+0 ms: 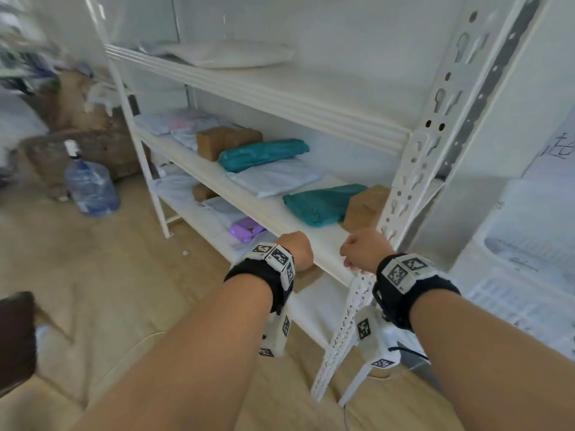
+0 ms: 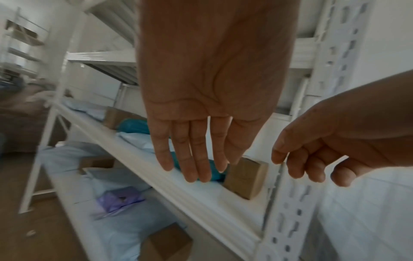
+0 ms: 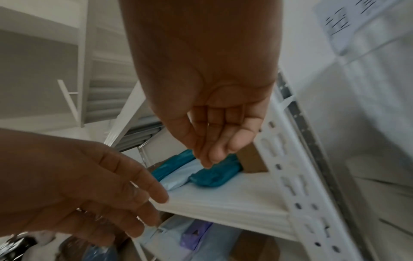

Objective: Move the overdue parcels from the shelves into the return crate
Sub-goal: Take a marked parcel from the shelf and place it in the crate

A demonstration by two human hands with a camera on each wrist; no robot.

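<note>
On the middle shelf (image 1: 311,241) of a white rack lie a teal bag parcel (image 1: 320,205) and a brown box (image 1: 364,206) at the right end. A pale blue bag (image 1: 270,178), a second teal bag (image 1: 263,154) and more brown boxes (image 1: 227,141) lie further left. My left hand (image 1: 295,250) hovers at the shelf's front edge, fingers straight (image 2: 196,159), holding nothing. My right hand (image 1: 364,248) is beside the rack's upright post (image 1: 401,194), fingers loosely curled (image 3: 212,146) and empty. A white slotted crate (image 1: 497,293) stands right of the rack.
The lower shelf holds a purple parcel (image 1: 247,231), pale bags and a brown box (image 2: 167,243). A white bag (image 1: 230,54) lies on the top shelf. A blue water bottle (image 1: 91,188) and cardboard boxes (image 1: 77,113) sit on the floor to the left.
</note>
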